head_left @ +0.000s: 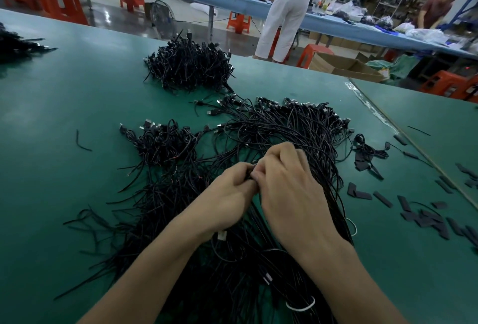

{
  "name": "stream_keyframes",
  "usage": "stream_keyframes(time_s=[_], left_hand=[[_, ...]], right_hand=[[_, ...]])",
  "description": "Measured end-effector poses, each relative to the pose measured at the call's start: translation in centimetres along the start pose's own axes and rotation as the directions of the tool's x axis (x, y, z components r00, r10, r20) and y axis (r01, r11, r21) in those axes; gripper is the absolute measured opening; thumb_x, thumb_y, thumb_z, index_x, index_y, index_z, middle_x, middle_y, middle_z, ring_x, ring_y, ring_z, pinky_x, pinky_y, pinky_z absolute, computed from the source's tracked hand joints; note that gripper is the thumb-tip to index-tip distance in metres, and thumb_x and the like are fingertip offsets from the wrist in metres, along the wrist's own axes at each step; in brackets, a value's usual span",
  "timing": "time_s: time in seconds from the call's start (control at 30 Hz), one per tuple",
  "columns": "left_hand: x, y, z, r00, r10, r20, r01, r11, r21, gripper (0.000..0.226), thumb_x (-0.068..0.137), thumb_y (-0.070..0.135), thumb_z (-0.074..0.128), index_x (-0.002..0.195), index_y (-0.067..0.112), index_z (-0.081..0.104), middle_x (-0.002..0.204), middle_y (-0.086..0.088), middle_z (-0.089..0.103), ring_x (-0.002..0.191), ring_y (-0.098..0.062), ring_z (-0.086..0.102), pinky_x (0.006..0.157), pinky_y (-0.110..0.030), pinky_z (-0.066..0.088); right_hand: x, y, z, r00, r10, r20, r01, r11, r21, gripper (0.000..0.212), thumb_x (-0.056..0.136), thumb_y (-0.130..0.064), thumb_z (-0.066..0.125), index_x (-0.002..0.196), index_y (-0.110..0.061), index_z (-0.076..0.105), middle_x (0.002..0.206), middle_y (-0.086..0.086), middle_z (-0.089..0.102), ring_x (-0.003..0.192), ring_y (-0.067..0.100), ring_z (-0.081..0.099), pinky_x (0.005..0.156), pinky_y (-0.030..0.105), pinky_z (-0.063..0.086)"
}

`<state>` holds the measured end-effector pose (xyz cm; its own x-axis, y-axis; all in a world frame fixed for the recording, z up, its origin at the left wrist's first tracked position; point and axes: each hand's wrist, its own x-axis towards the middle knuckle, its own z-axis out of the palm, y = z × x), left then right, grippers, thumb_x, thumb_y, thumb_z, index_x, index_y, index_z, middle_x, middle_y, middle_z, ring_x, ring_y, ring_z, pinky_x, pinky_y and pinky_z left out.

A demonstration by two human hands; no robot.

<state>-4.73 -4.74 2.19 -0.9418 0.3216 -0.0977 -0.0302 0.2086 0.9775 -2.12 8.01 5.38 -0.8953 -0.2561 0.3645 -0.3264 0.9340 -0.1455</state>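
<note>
the left hand (227, 198) and the right hand (289, 189) meet knuckle to knuckle above the middle of the green desk (59, 96). each grip is clenched on the same thin black cable (250, 175), pinched where the two hands touch. only a short dark bit of it shows, and the fingers hide the rest.

under both forearms lies a wide sprawl of loose cables (284, 127), their plug ends fanned along its far edge, so the held piece cannot be traced apart from it. a white tie (301, 307) loops around strands near the right forearm.

a small tangled heap (163, 142) sits just left of the sprawl, and a larger bundled heap (188, 65) lies farther back. flat black sleeve pieces (424, 217) are scattered to the right, well apart from the hands. a stray wire offcut (81, 142) lies alone at the left.

beyond the desk, a person in white trousers (287, 13) stands at a long blue table (232, 0), with a cardboard box (344, 65) on the floor nearby.
</note>
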Motion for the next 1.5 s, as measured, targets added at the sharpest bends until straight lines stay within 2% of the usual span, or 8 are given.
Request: stream_keyframes(time_s=[0.2,0.5,0.6,0.8,1.07,1.2,1.33,1.5], left_hand=[[-0.1,1.0,-0.1,0.993,-0.105,-0.052,0.077,0.921,-0.381,0.008,0.084,0.021,0.048,0.084,0.013,0.049,0.063,0.005,0.041,0.058,-0.012,0.038,0.056,-0.031,0.032],[-0.2,0.7,0.1,0.896,0.332,-0.295,-0.290,0.940,0.178,0.024,0.095,0.008,0.063,0.107,0.030,0.065,0.113,0.012,0.060,0.112,-0.006,0.053,0.100,-0.015,0.041],[-0.3,0.4,-0.3,0.804,0.458,-0.378,-0.296,0.861,0.414,0.027,0.088,0.015,0.074,0.109,0.031,0.071,0.100,0.013,0.049,0.096,-0.002,0.042,0.087,-0.002,0.030],[-0.4,0.3,-0.3,0.815,0.479,-0.325,-0.399,0.872,0.284,0.025,0.094,0.019,0.067,0.100,0.043,0.062,0.075,0.017,0.065,0.054,-0.005,0.055,0.050,-0.010,0.040],[-0.5,1.0,0.0,0.874,0.377,-0.307,-0.386,0.922,0.033,0.023,0.092,0.034,0.043,0.091,0.031,0.066,0.083,-0.015,0.066,0.072,-0.036,0.060,0.068,-0.053,0.053],[-0.5,0.9,-0.4,0.878,0.367,-0.308,-0.392,0.920,-0.019,0.014,0.084,0.041,0.068,0.091,0.033,0.058,0.084,0.007,0.072,0.075,-0.014,0.068,0.067,-0.039,0.057],[-0.2,0.6,-0.6,0.895,0.367,-0.252,-0.411,0.900,-0.147,0.044,0.085,0.015,0.071,0.113,0.036,0.044,0.102,0.001,0.076,0.090,-0.027,0.072,0.080,-0.038,0.058],[-0.1,0.2,-0.8,0.823,0.505,-0.261,-0.461,0.862,0.213,0.042,0.088,0.009,0.074,0.120,0.033,0.062,0.109,0.015,0.071,0.106,-0.007,0.064,0.085,-0.026,0.053]], right_hand=[[0.1,0.1,0.8,0.980,0.181,-0.078,-0.146,0.933,0.328,0.024,0.095,-0.037,0.038,0.092,-0.024,0.057,0.108,-0.008,0.044,0.097,0.009,0.046,0.071,0.014,0.039],[0.5,0.5,1.5,0.895,0.433,0.112,-0.376,0.592,0.713,0.017,0.102,-0.027,0.052,0.092,-0.024,0.065,0.080,-0.008,0.068,0.069,0.001,0.059,0.063,0.023,0.048],[0.5,0.5,1.5,0.871,0.445,0.209,-0.420,0.453,0.786,0.024,0.103,-0.027,0.050,0.088,-0.018,0.066,0.070,-0.002,0.061,0.061,0.012,0.049,0.057,0.032,0.042],[0.9,0.9,1.2,0.864,0.397,0.309,-0.416,0.217,0.883,0.030,0.103,-0.017,0.049,0.080,-0.013,0.067,0.059,-0.013,0.061,0.056,-0.001,0.056,0.050,0.013,0.043],[0.6,1.1,1.2,0.885,0.361,0.295,-0.371,0.161,0.915,0.027,0.102,-0.018,0.052,0.085,-0.005,0.068,0.065,-0.003,0.067,0.057,0.004,0.060,0.049,0.015,0.047],[0.6,1.2,0.9,0.903,0.337,0.267,-0.359,0.252,0.899,0.024,0.101,-0.019,0.054,0.086,-0.008,0.069,0.075,0.008,0.067,0.070,0.016,0.060,0.062,0.027,0.053],[0.7,1.4,0.6,0.912,0.333,0.238,-0.356,0.358,0.863,0.023,0.102,-0.017,0.053,0.086,-0.013,0.068,0.066,-0.010,0.065,0.063,0.001,0.057,0.060,0.018,0.047],[0.7,1.6,0.8,0.911,0.345,0.225,-0.361,0.409,0.838,0.025,0.102,-0.019,0.052,0.080,-0.017,0.065,0.051,-0.018,0.053,0.048,-0.004,0.044,0.047,0.010,0.035]])
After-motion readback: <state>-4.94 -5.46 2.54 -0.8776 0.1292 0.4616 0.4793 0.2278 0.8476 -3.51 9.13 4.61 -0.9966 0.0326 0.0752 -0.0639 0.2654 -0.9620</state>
